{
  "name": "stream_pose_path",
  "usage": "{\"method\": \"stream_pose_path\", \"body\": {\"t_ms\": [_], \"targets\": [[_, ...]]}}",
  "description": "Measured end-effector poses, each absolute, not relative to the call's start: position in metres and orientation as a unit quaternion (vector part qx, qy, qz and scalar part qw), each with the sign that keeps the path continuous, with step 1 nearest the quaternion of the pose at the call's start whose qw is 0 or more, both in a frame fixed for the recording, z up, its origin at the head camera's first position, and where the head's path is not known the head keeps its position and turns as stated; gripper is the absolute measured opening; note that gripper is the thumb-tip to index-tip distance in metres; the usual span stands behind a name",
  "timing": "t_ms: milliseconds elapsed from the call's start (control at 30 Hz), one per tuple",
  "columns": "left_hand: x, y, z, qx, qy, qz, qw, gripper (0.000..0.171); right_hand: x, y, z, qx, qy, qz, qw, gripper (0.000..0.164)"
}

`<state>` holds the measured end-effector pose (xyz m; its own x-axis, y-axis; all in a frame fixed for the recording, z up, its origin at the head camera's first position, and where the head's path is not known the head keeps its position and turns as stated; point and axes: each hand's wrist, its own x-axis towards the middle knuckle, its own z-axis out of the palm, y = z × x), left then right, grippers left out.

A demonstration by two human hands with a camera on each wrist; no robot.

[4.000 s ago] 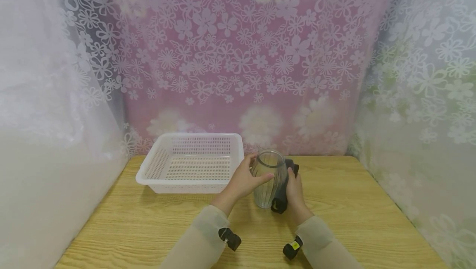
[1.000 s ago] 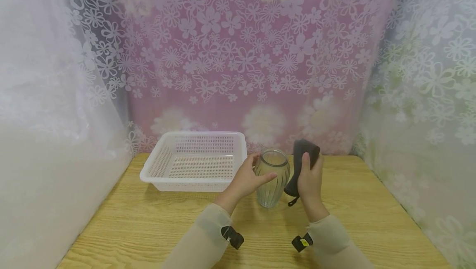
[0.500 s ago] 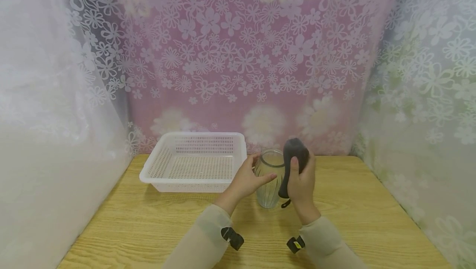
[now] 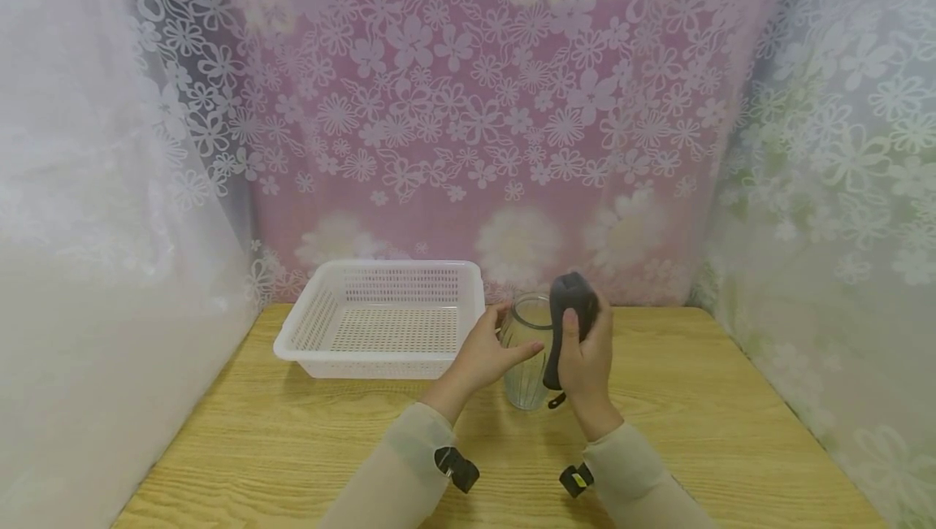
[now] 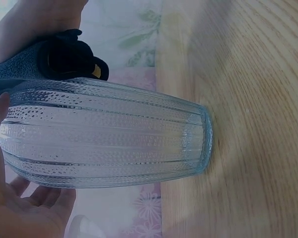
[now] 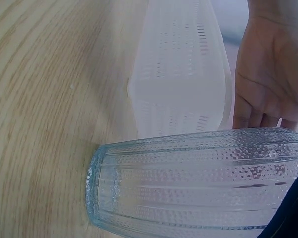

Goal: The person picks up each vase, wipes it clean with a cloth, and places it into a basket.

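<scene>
A clear ribbed glass vase (image 4: 525,366) stands upright on the table. My left hand (image 4: 484,354) holds its upper left side, with the thumb across the near face and the other fingers behind. In the left wrist view the vase (image 5: 109,139) shows a dotted surface. My right hand (image 4: 587,362) grips a folded dark grey cloth (image 4: 566,326) with a small hanging loop, thumb on the near side. In the left wrist view the cloth (image 5: 20,64) lies against the right side of the vase; in the head view it covers part of the vase's rim.
A white perforated plastic basket (image 4: 329,357) stands to the left of the vase, close to my left hand. Both lie on a wood-grain table (image 4: 292,440). A pink flowered curtain (image 4: 468,147) hangs behind the back edge, with pale sheets on both sides.
Four seconds ago the cloth hung lower beside the vase. It was then raised and moved away to the right, and now has come back left against the vase. The left hand keeps its hold.
</scene>
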<state>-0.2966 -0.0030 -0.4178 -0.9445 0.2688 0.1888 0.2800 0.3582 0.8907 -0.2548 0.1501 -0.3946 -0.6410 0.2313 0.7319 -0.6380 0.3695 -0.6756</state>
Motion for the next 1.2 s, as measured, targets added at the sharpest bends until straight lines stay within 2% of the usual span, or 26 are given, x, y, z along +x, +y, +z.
{"method": "stream_pose_path", "body": {"t_ms": [367,767,1200], "targets": [[-0.299,-0.003,-0.42,-0.161,-0.825,-0.541,0.003,0.097,-0.285,0.164,-0.424,0.11,-0.731,0.556,0.379,0.05],[-0.299,-0.003,-0.422,-0.161,-0.824,-0.543,-0.001,0.096,-0.288,0.171,-0.426,0.078,-0.735,0.588,0.327,0.051],[-0.299,-0.003,-0.421,-0.161,-0.827,-0.538,-0.001,0.095,-0.293,0.178,-0.43,0.02,-0.735,0.629,0.252,0.06]]}}
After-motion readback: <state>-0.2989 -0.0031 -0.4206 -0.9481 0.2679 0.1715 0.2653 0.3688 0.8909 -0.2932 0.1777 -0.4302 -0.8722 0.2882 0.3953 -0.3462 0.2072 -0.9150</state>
